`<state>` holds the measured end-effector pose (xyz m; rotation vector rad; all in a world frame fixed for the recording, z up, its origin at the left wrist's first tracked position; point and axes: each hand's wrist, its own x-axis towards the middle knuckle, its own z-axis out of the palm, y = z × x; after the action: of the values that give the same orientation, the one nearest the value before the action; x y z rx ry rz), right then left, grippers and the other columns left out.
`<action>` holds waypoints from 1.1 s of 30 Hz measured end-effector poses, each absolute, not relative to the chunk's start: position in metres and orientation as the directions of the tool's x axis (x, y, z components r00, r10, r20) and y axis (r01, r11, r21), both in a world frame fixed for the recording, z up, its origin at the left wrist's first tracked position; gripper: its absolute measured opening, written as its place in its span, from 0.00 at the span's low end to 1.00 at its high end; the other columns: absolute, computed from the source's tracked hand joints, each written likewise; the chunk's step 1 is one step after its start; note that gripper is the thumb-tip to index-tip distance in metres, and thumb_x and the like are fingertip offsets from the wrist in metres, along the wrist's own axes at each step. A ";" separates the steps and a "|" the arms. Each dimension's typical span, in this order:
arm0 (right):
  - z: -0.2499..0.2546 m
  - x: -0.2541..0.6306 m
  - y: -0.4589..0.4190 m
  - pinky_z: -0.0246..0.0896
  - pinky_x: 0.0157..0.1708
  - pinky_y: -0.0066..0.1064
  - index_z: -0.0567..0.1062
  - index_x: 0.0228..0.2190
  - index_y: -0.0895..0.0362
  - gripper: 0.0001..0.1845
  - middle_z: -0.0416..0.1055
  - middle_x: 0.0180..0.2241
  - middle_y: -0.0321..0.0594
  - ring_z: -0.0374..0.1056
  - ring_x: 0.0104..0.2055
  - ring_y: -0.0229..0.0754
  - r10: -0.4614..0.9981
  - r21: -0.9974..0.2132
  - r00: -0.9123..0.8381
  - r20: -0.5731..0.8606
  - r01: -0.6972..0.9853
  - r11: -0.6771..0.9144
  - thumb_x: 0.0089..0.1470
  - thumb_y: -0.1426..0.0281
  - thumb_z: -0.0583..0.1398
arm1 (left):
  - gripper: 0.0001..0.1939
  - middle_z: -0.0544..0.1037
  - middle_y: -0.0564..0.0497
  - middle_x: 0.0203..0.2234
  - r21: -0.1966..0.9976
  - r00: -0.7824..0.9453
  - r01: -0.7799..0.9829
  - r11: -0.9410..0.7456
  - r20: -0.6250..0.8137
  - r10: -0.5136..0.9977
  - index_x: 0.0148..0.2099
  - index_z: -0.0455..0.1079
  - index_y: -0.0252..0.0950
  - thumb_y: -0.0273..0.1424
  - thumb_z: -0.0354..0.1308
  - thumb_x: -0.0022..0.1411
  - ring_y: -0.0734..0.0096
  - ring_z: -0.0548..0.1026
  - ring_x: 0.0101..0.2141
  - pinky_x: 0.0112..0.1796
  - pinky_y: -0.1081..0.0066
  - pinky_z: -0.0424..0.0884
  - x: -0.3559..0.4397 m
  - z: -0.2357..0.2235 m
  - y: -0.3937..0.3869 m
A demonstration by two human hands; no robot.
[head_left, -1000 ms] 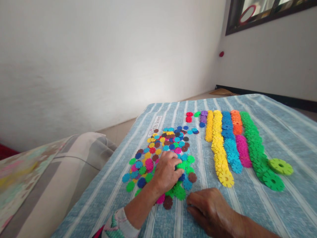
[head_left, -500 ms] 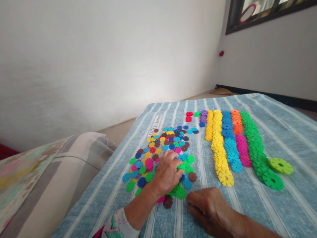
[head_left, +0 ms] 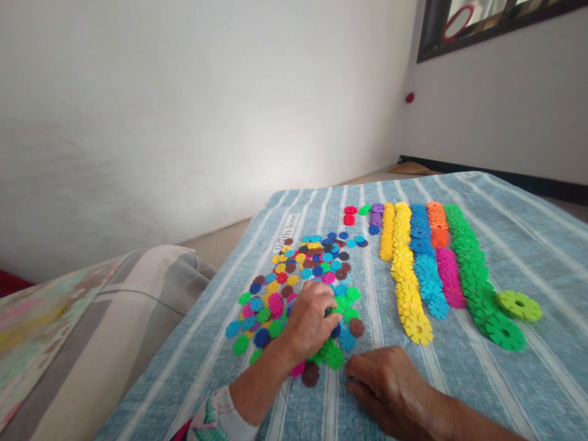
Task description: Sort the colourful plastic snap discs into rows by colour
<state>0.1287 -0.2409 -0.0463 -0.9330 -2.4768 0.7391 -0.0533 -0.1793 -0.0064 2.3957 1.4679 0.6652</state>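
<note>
A pile of small notched plastic discs (head_left: 275,303) in many colours lies spread over a striped blue cloth. My left hand (head_left: 310,315) rests on its near right part, palm down. The fingers are bent and a little apart, touching green discs (head_left: 343,300). At the pile's near right edge, my right hand (head_left: 390,383) lies on the cloth with its fingers curled closed; whatever may be inside is hidden. Close to it are a green disc (head_left: 332,355) and a brown disc (head_left: 310,373).
To the right, overlapping discs form rows: yellow (head_left: 407,269), blue (head_left: 427,263), orange (head_left: 437,223), pink (head_left: 450,275) and green (head_left: 468,263). A larger lime disc (head_left: 519,305) lies beside the green row. Two red discs (head_left: 350,215) sit far back. Grey striped fabric (head_left: 138,306) is at left.
The view has shifted very slightly. Both hands and the discs stay practically where they were.
</note>
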 end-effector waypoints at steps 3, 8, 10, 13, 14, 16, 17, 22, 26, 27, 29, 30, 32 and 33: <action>-0.046 0.129 -0.241 0.47 0.24 0.28 0.64 0.28 0.54 0.06 0.72 0.25 0.33 0.67 0.24 0.36 0.689 -0.595 -0.704 0.170 0.484 0.642 0.57 0.73 0.52 | 0.05 0.77 0.50 0.37 0.520 0.336 0.747 -0.414 0.242 0.910 0.25 0.72 0.36 0.23 0.64 0.49 0.63 0.71 0.42 0.47 0.61 0.68 -0.052 -0.008 -0.176; -0.046 0.130 -0.240 0.48 0.24 0.28 0.65 0.28 0.54 0.06 0.72 0.26 0.33 0.67 0.24 0.36 0.691 -0.596 -0.705 0.159 0.489 0.637 0.57 0.73 0.52 | 0.04 0.76 0.49 0.39 0.487 0.313 0.771 -0.412 0.274 0.909 0.26 0.73 0.37 0.25 0.66 0.48 0.60 0.70 0.45 0.48 0.58 0.68 -0.051 -0.014 -0.169; -0.045 0.129 -0.240 0.48 0.24 0.28 0.65 0.29 0.54 0.06 0.72 0.26 0.33 0.67 0.25 0.36 0.688 -0.601 -0.708 0.160 0.483 0.637 0.57 0.72 0.51 | 0.04 0.75 0.48 0.40 0.455 0.317 0.784 -0.423 0.292 0.902 0.27 0.74 0.37 0.25 0.66 0.48 0.59 0.70 0.45 0.49 0.57 0.68 -0.052 -0.016 -0.167; -0.043 0.129 -0.240 0.48 0.25 0.28 0.65 0.29 0.54 0.06 0.72 0.26 0.33 0.68 0.25 0.37 0.690 -0.602 -0.705 0.164 0.483 0.636 0.57 0.72 0.51 | 0.04 0.75 0.48 0.41 0.424 0.309 0.803 -0.419 0.305 0.901 0.29 0.75 0.36 0.25 0.66 0.48 0.58 0.69 0.46 0.49 0.57 0.67 -0.053 -0.016 -0.167; -0.043 0.129 -0.240 0.48 0.25 0.28 0.65 0.29 0.54 0.06 0.72 0.26 0.33 0.68 0.25 0.37 0.690 -0.601 -0.705 0.164 0.483 0.636 0.57 0.72 0.51 | 0.04 0.75 0.48 0.41 0.421 0.307 0.806 -0.417 0.306 0.901 0.29 0.75 0.37 0.25 0.66 0.48 0.58 0.69 0.47 0.49 0.57 0.67 -0.053 -0.016 -0.167; -0.043 0.128 -0.240 0.48 0.25 0.28 0.65 0.28 0.54 0.06 0.72 0.26 0.33 0.68 0.25 0.37 0.690 -0.598 -0.705 0.163 0.486 0.638 0.57 0.72 0.51 | 0.05 0.74 0.49 0.41 0.423 0.305 0.805 -0.416 0.307 0.902 0.30 0.75 0.37 0.26 0.66 0.48 0.59 0.69 0.46 0.49 0.57 0.68 -0.053 -0.016 -0.167; -0.043 0.128 -0.240 0.48 0.25 0.28 0.65 0.28 0.54 0.06 0.72 0.26 0.33 0.68 0.25 0.37 0.691 -0.595 -0.705 0.162 0.488 0.638 0.57 0.72 0.52 | 0.05 0.74 0.49 0.41 0.425 0.303 0.804 -0.415 0.308 0.902 0.30 0.75 0.38 0.26 0.67 0.48 0.59 0.69 0.46 0.49 0.57 0.68 -0.053 -0.015 -0.167; -0.043 0.130 -0.241 0.48 0.24 0.28 0.65 0.28 0.54 0.06 0.72 0.26 0.33 0.67 0.25 0.37 0.691 -0.590 -0.707 0.152 0.496 0.637 0.57 0.73 0.52 | 0.09 0.74 0.47 0.44 0.421 0.298 0.809 -0.410 0.306 0.904 0.35 0.76 0.37 0.26 0.67 0.48 0.57 0.69 0.47 0.50 0.55 0.67 -0.053 -0.014 -0.167; -0.044 0.130 -0.242 0.48 0.25 0.29 0.65 0.29 0.54 0.06 0.72 0.26 0.33 0.67 0.25 0.37 0.687 -0.592 -0.707 0.169 0.485 0.644 0.57 0.73 0.51 | 0.09 0.73 0.45 0.46 0.382 0.325 0.820 -0.426 0.302 0.896 0.39 0.77 0.36 0.28 0.64 0.52 0.55 0.67 0.50 0.53 0.52 0.65 -0.054 -0.015 -0.165; -0.044 0.130 -0.242 0.48 0.25 0.29 0.65 0.28 0.54 0.06 0.72 0.26 0.33 0.67 0.25 0.37 0.687 -0.592 -0.705 0.174 0.483 0.645 0.57 0.73 0.52 | 0.09 0.72 0.45 0.47 0.366 0.335 0.823 -0.433 0.303 0.892 0.39 0.77 0.37 0.29 0.64 0.53 0.54 0.66 0.52 0.54 0.51 0.64 -0.054 -0.015 -0.165; -0.045 0.130 -0.241 0.48 0.25 0.29 0.65 0.28 0.54 0.06 0.72 0.26 0.33 0.68 0.25 0.37 0.689 -0.593 -0.703 0.176 0.482 0.644 0.57 0.73 0.52 | 0.09 0.71 0.46 0.49 0.336 0.353 0.830 -0.445 0.301 0.886 0.40 0.76 0.39 0.30 0.62 0.54 0.53 0.64 0.54 0.54 0.50 0.63 -0.055 -0.016 -0.164; -0.045 0.129 -0.241 0.48 0.25 0.29 0.65 0.29 0.54 0.06 0.72 0.26 0.32 0.68 0.25 0.37 0.688 -0.594 -0.704 0.174 0.482 0.644 0.57 0.73 0.52 | 0.10 0.71 0.46 0.50 0.324 0.360 0.833 -0.448 0.298 0.884 0.41 0.76 0.39 0.31 0.62 0.55 0.53 0.64 0.54 0.55 0.50 0.63 -0.055 -0.017 -0.164; -0.045 0.129 -0.241 0.48 0.25 0.28 0.65 0.29 0.54 0.06 0.72 0.26 0.32 0.67 0.25 0.36 0.686 -0.596 -0.706 0.175 0.479 0.644 0.57 0.73 0.52 | 0.10 0.70 0.47 0.50 0.311 0.365 0.838 -0.448 0.291 0.885 0.41 0.76 0.40 0.31 0.62 0.55 0.53 0.63 0.55 0.55 0.50 0.63 -0.056 -0.018 -0.163; -0.045 0.129 -0.241 0.48 0.25 0.28 0.65 0.29 0.54 0.06 0.72 0.26 0.32 0.67 0.25 0.36 0.686 -0.598 -0.706 0.176 0.477 0.644 0.57 0.73 0.52 | 0.09 0.70 0.47 0.50 0.313 0.363 0.839 -0.445 0.288 0.886 0.40 0.75 0.40 0.31 0.62 0.55 0.53 0.63 0.55 0.55 0.51 0.63 -0.056 -0.018 -0.163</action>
<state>0.1291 -0.2410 -0.0453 -0.9196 -2.4765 0.7396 -0.0561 -0.1625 -0.0178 2.4987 1.5891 0.6392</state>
